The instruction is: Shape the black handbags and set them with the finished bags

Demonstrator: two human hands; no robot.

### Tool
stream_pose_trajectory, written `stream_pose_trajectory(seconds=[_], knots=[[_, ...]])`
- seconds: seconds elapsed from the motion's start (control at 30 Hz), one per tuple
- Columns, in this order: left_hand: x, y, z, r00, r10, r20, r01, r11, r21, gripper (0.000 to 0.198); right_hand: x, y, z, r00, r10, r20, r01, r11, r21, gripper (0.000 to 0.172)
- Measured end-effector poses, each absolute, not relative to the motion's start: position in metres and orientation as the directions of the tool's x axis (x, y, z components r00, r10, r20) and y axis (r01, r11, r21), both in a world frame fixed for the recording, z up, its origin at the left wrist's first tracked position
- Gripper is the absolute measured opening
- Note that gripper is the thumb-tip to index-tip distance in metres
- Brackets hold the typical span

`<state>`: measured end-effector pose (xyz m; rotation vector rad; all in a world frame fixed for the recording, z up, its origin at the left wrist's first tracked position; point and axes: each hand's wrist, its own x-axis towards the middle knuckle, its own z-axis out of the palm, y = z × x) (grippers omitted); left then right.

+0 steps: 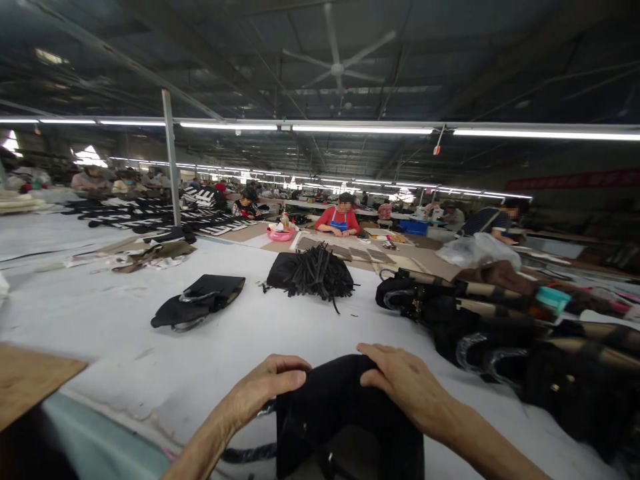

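A black bag (345,420) stands upright at the near edge of the white table (115,320), right in front of me. My left hand (267,390) grips its left top edge with the fingers curled over it. My right hand (403,387) lies over the top right edge, fingers bent down onto the bag. A metal fitting shows near the bag's lower left.
A flat black bag (200,300) and a bundle of black strips (313,272) lie further back. A row of black bags with wrapped handles (480,327) fills the right side. A brown board (30,377) sits at near left. Other people work at far tables.
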<state>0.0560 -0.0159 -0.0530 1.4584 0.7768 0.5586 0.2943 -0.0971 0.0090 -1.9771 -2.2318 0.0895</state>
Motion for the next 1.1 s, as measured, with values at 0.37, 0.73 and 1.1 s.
stream_pose_trajectory(seconds=[0.37, 0.73, 1.1], knots=[[0.059, -0.012, -0.055, 0.595, 0.778, -0.201, 0.154, 0.135, 0.979, 0.042, 0.278, -0.058, 0.011, -0.268, 0.963, 0.014, 0.837, 0.239, -0.493, 0.029], [0.068, -0.013, -0.037, 0.480, 0.827, -0.292, 0.249, 0.190, 0.950, 0.029, 0.274, -0.037, 0.004, -0.251, 0.966, -0.063, 0.844, 0.187, -0.503, 0.023], [0.083, -0.017, -0.034, 0.622, 0.778, -0.081, 0.345, -0.180, 0.921, 0.029, 0.266, -0.043, -0.001, -0.206, 0.975, 0.081, 0.926, 0.221, -0.307, 0.030]])
